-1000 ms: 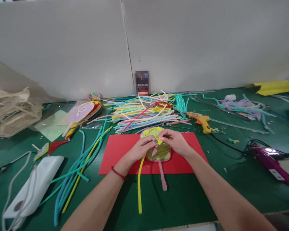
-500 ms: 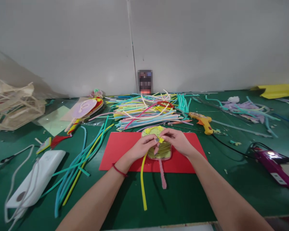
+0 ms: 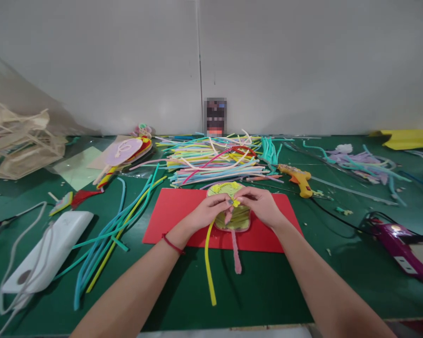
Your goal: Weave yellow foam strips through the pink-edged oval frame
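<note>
Between my two hands is a yellow pipe cleaner (image 3: 208,267), bent into a small flower shape at one end, its long tail hanging toward the table's front. My left hand (image 3: 213,210) is closed, pinching it from the left. From the right, my right hand (image 3: 259,203) pinches the same small yellow shape. Beneath them a yellow-green fan-shaped piece (image 3: 245,223) with a pink handle (image 3: 236,258) lies on a red sheet (image 3: 176,213). My fingers partly hide the fan and the bent end.
A heap of coloured pipe cleaners (image 3: 211,162) lies behind the red sheet. Right of it are a yellow glue gun (image 3: 301,182) and a purple power strip (image 3: 400,249). On the left are blue-green pipe cleaners (image 3: 109,234), a white power bank (image 3: 52,249) and a lilac fan (image 3: 123,151).
The camera view has shifted slightly. Both hands keep their pinch on the yellow pipe cleaner, with hardly any movement.
</note>
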The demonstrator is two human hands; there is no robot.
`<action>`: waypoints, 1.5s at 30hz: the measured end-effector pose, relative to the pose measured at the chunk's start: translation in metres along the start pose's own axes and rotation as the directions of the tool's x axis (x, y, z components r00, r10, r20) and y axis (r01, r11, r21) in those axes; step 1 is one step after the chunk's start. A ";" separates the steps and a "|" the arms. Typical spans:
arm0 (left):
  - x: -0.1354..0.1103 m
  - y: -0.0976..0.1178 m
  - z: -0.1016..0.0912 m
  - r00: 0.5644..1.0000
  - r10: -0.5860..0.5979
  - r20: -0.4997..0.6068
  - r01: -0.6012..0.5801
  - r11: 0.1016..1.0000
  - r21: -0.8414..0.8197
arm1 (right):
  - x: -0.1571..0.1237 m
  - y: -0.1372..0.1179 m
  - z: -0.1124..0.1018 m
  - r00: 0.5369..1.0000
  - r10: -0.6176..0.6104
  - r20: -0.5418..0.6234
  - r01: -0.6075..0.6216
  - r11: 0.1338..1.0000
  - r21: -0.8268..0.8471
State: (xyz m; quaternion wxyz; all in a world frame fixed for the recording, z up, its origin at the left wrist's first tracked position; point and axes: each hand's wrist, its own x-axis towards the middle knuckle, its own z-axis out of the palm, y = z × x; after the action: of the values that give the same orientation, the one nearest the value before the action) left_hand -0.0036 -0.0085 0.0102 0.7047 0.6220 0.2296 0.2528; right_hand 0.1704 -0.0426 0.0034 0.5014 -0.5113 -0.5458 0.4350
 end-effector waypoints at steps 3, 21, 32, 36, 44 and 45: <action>0.000 0.000 0.000 1.000 0.001 -0.013 -0.001 1.000 -0.001 | 0.000 0.002 0.002 1.000 -0.007 -0.019 0.007 1.000 0.001; -0.001 -0.003 0.007 0.979 0.057 -0.197 0.019 0.932 0.362 | -0.003 -0.003 0.014 0.993 0.116 -0.027 -0.117 0.991 -0.063; -0.002 -0.002 0.008 0.990 0.018 -0.137 0.035 0.928 0.371 | -0.009 -0.012 0.012 0.985 0.109 0.136 -0.080 0.977 -0.199; -0.003 -0.002 0.008 0.994 0.005 -0.107 0.032 0.941 0.338 | -0.009 -0.013 0.011 0.976 0.118 0.182 -0.094 0.986 -0.137; -0.003 -0.002 0.008 0.995 -0.001 -0.097 0.032 0.945 0.327 | -0.010 -0.010 0.014 0.987 0.101 0.127 -0.082 0.986 -0.145; -0.003 -0.003 0.008 0.995 0.001 -0.099 0.032 0.943 0.330 | -0.010 -0.010 0.015 0.988 0.105 0.115 -0.089 0.986 -0.142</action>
State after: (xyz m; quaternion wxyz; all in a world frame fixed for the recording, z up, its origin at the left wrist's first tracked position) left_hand -0.0007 -0.0167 0.0087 0.5801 0.7165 0.3079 0.2353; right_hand 0.1544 -0.0528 0.0102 0.4093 -0.5428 -0.5782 0.4511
